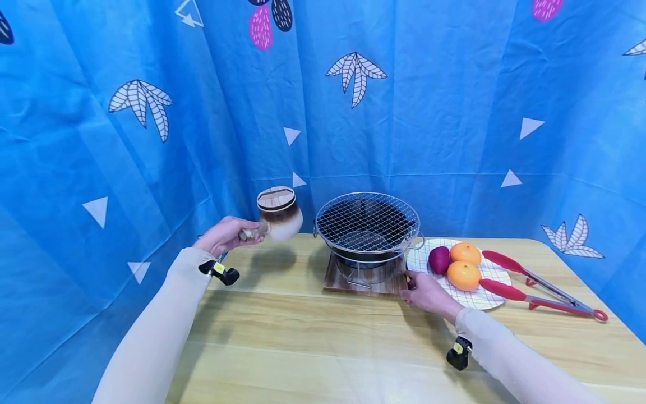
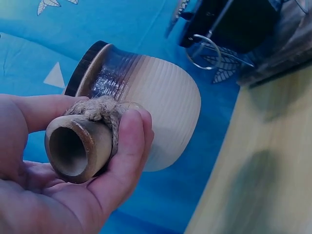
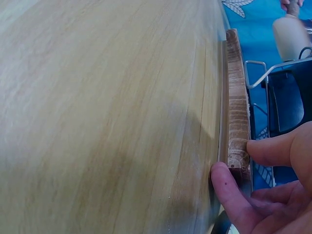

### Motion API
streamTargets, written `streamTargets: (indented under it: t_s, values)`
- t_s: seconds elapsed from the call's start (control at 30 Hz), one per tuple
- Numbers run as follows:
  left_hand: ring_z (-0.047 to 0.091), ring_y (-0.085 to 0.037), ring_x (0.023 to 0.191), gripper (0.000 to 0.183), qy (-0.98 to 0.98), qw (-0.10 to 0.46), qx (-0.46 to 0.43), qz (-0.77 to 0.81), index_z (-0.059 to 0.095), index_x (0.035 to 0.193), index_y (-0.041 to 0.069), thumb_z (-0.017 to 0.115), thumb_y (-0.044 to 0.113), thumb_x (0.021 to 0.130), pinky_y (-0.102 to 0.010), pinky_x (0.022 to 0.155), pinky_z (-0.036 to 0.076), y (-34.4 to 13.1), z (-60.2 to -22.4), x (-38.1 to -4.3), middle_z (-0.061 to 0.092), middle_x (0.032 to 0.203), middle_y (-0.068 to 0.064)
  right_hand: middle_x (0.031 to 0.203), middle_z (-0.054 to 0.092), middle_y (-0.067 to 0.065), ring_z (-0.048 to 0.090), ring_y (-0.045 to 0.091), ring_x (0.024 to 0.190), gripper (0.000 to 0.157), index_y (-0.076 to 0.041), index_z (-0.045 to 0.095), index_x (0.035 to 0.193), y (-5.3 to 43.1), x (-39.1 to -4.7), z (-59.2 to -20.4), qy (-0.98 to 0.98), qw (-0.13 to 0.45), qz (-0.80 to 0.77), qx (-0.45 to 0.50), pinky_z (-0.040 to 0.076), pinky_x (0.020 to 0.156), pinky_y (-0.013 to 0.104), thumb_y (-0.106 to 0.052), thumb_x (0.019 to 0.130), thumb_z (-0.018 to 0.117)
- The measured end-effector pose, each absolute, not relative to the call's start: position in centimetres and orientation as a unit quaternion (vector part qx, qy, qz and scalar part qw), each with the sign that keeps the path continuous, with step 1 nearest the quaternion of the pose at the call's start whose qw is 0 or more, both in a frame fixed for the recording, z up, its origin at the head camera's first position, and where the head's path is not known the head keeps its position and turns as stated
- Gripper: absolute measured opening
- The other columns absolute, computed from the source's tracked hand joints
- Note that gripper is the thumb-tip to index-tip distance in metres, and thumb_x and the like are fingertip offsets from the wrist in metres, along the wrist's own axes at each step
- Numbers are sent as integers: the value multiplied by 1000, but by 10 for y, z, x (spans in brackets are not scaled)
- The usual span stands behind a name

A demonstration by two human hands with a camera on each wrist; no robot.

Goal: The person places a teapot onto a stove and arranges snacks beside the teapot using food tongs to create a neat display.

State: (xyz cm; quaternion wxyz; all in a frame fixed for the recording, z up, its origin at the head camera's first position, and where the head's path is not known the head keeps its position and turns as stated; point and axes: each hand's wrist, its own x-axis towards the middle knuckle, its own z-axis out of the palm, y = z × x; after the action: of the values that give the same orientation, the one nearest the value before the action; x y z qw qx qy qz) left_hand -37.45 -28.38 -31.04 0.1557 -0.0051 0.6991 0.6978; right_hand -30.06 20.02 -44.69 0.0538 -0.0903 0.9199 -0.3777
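My left hand (image 1: pixel 227 234) grips the hollow, rope-wrapped side handle (image 2: pixel 80 146) of a brown and cream ceramic teapot (image 1: pixel 284 224) with a wooden lid. The teapot is held up off the table, left of a small round grill stove. At the stove's foot, my right hand (image 1: pixel 429 293) pinches the right front corner of a dark wooden board (image 3: pixel 238 107), thumb on one face and fingers at the edge. On that board stands the black stove bowl (image 3: pixel 290 105) in a wire stand, with a round wire grate (image 1: pixel 365 221) on top.
Right of the stove, a white checked plate (image 1: pixel 481 303) holds two oranges (image 1: pixel 464 275) and a dark purple fruit (image 1: pixel 439 260). Red-tipped tongs (image 1: pixel 550 292) lie spread across the plate's right rim and the table (image 1: pixel 303 348). A blue curtain (image 1: pixel 429 129) hangs behind.
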Motion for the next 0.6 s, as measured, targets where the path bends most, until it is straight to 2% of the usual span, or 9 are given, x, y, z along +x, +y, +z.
streamTargets:
  t_s: [0.2,0.47,0.6]
  values:
    - [72,-26,89,21,683,156,2,714,55,119,-10,55,-1,100,-36,92,58,-276,-299,-378,69,98,-13,84,66,9,62,17,64,66,12,38,147,201,-298,-447,918,59,-384,-85,50,55,31,-6,91,68]
    - [72,-23,84,38,701,141,-17,699,45,134,-11,56,4,101,-36,95,57,-265,-282,-380,61,111,-18,83,65,10,62,17,63,67,10,37,149,199,-298,-447,915,61,-390,-87,51,54,30,-6,91,68]
    - [73,-23,83,37,706,132,-18,695,47,132,-11,57,6,101,-37,97,55,-261,-272,-380,61,111,-18,82,64,10,62,17,63,66,10,38,149,198,-299,-447,915,58,-390,-86,51,54,30,-5,91,68]
